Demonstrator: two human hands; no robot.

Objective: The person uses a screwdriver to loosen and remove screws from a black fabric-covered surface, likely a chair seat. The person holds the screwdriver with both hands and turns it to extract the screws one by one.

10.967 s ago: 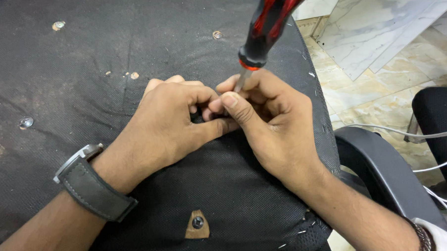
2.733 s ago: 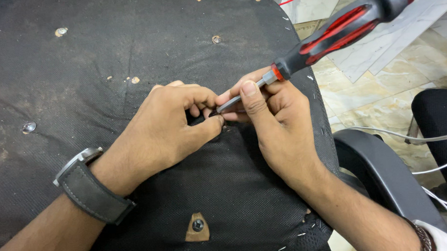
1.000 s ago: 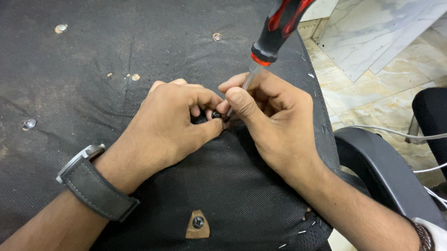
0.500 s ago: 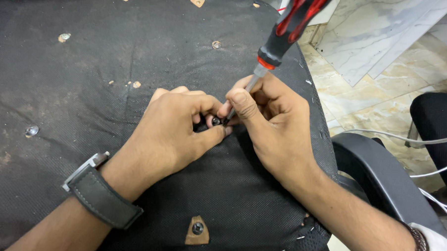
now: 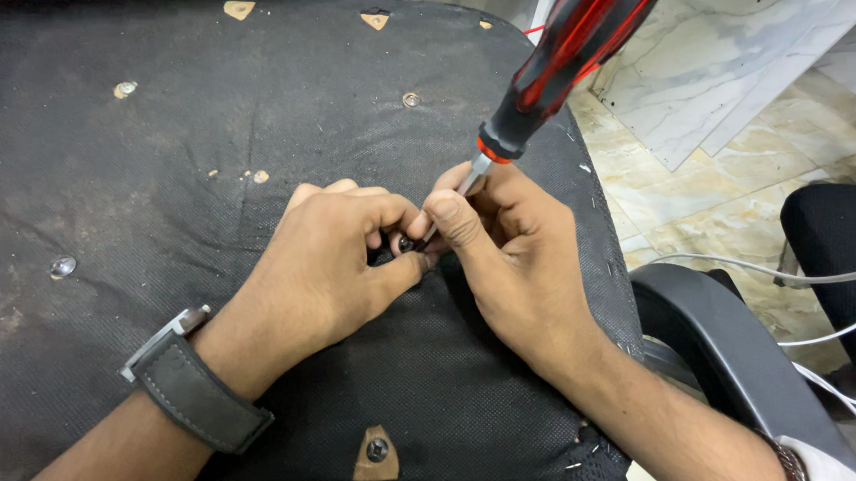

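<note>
The right hand (image 5: 514, 256) grips the metal shaft of a red-and-black screwdriver (image 5: 559, 60) — its handle tilts up and away. The left hand (image 5: 329, 263) (a watch (image 5: 191, 382) on its wrist) pinches a small dark screw (image 5: 405, 243) at the tip, on the black chair underside (image 5: 141, 184).

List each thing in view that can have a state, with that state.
Left hand: pinching a small screw.
Right hand: gripping the screwdriver by its shaft.
Screwdriver: tilted, tip at the screw.
Seat base: upside down, fabric torn in spots.
Lower bolt: seated in its hole.
Watch: strapped on the left wrist.
</note>
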